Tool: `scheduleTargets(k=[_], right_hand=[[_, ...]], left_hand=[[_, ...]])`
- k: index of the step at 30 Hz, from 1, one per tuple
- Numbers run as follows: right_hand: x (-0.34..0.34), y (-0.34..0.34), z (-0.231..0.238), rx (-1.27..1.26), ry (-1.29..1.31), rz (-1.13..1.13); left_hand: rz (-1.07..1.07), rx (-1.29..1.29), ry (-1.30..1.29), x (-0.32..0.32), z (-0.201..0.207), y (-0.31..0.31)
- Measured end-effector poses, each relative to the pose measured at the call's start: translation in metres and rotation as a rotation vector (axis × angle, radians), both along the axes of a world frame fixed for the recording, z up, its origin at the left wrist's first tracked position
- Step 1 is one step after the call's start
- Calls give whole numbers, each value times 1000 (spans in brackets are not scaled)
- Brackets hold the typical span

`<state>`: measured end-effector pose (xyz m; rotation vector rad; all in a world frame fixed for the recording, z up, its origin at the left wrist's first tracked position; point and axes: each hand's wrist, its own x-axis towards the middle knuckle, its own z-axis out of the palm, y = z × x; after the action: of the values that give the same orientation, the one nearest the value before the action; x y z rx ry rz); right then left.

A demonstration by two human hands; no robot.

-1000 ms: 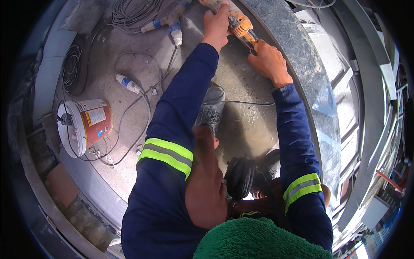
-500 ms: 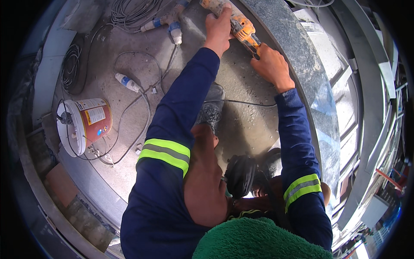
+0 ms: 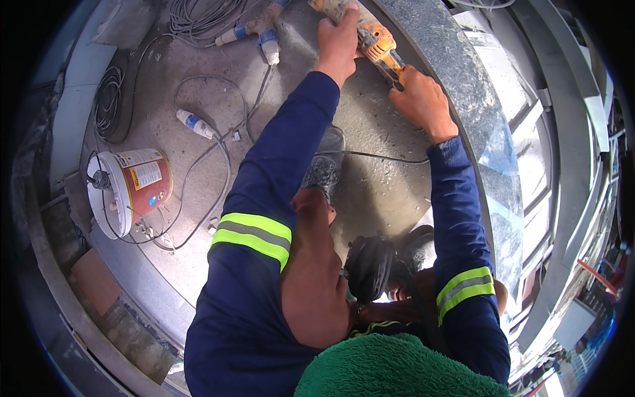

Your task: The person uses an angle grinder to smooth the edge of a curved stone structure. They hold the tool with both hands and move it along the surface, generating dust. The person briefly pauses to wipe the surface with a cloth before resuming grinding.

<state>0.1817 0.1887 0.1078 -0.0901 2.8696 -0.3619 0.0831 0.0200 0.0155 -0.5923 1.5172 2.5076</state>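
At the upper edge I hold a dusty orange angle grinder (image 3: 378,45) with both hands; its front end is cut off by the picture's rim. My left hand (image 3: 338,44) is closed round the front part of its body. Around the rear handle wraps my right hand (image 3: 423,102), its fingers partly hidden behind the tool. The tool lies beside the curved edge of a grey speckled stone slab (image 3: 456,73). Whether its front end touches the slab cannot be seen. A thin black cable (image 3: 377,156) crosses the floor under my arms.
To the left a red and white bucket (image 3: 149,182) lies with cable about it. A white-blue plug connector (image 3: 196,124) and several others sit on the dusty floor (image 3: 198,66), near coiled cables (image 3: 205,20). Metal framing (image 3: 569,99) stands at right. A green towel (image 3: 397,367) shows below.
The grinder and both my hands have shifted slightly to the right, the right hand most clearly. My grip stays the same, and the bucket and cables lie as before.
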Motion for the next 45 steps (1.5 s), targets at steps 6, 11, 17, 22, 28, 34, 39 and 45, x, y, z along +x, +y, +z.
scheduleTargets(k=[6,11,17,22,28,34,39,45], right_hand=[[-12,-5,-4,-28,15,-2],[-24,-7,-9,-33,27,1],[-34,-9,-12,-41,13,-1],[-34,-9,-11,-40,-7,-18],[-18,-5,-9,-24,-6,-24],[-7,1,-5,-23,-16,-18],[0,1,-3,-23,-13,-21],[4,2,0,3,-18,-21]], left_hand=[[19,-102,-50,-28,-35,0],[-20,-122,42,-41,-52,-10],[70,-173,-61,-50,-39,-2],[25,-170,5,-44,-31,-7],[26,-107,-43,-26,-16,-3],[-11,-2,-21,-10,-2,-2],[1,-48,-67,-3,1,4],[-52,-19,103,5,-5,-1]])
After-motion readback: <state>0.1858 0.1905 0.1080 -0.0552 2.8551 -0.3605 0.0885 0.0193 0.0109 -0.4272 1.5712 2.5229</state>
